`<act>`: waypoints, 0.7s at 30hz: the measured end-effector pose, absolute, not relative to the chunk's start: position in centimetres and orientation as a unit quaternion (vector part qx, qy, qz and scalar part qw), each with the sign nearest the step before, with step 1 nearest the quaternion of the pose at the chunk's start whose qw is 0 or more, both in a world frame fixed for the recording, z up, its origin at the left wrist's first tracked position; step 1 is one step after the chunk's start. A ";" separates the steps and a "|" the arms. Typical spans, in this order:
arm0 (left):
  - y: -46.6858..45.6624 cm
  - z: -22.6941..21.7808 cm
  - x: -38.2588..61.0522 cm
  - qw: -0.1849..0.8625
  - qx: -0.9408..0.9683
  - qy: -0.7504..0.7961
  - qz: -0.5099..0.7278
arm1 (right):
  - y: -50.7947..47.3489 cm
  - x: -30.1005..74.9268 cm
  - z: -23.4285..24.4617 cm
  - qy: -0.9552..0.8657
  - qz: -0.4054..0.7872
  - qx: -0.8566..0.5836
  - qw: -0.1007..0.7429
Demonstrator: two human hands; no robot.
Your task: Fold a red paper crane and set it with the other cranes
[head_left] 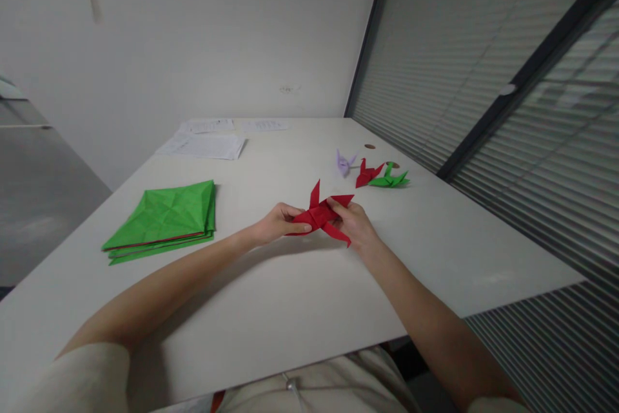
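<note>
A red origami crane [319,214] is held between my two hands, a little above the white table. My left hand [280,225] pinches its left wing, thumb on top. On the other side my right hand [352,220] grips the right wing, with the thumb pressed on the paper. One narrow point of the crane sticks up and away from me; another slants down toward my right wrist. The fingers under the paper are partly hidden.
Folded green paper sheets [169,213] lie stacked at the left, with a red layer among them. Beyond the hands at the right sit a purple crane [344,163], a red crane [367,173] and a green crane [389,177]. Printed papers [203,145] lie at the back left.
</note>
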State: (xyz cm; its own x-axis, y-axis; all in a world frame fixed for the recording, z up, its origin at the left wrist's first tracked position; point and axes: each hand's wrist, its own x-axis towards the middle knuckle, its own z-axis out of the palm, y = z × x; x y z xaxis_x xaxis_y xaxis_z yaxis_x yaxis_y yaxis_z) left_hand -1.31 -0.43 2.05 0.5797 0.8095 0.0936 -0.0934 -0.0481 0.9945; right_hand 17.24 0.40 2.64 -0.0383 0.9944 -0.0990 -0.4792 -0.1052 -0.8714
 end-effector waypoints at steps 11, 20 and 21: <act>-0.2 2.1 -1.5 0.623 0.649 0.258 0.352 | 0.6 17.4 2.6 -0.315 0.654 -0.379 0.574; -0.5 1.6 -1.2 0.644 0.606 0.299 0.359 | 0.7 17.6 2.6 -0.326 0.651 -0.398 0.558; -0.5 1.5 -1.2 0.643 0.608 0.301 0.355 | 0.8 17.7 2.6 -0.331 0.651 -0.402 0.552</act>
State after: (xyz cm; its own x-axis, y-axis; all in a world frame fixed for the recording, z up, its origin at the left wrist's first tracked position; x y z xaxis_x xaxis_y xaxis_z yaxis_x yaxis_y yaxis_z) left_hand -1.17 -0.53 1.53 0.5668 0.8226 0.0449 -0.0904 0.0080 0.9959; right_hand 17.73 0.76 2.56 -0.0666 0.9852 -0.1581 -0.4520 -0.1711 -0.8754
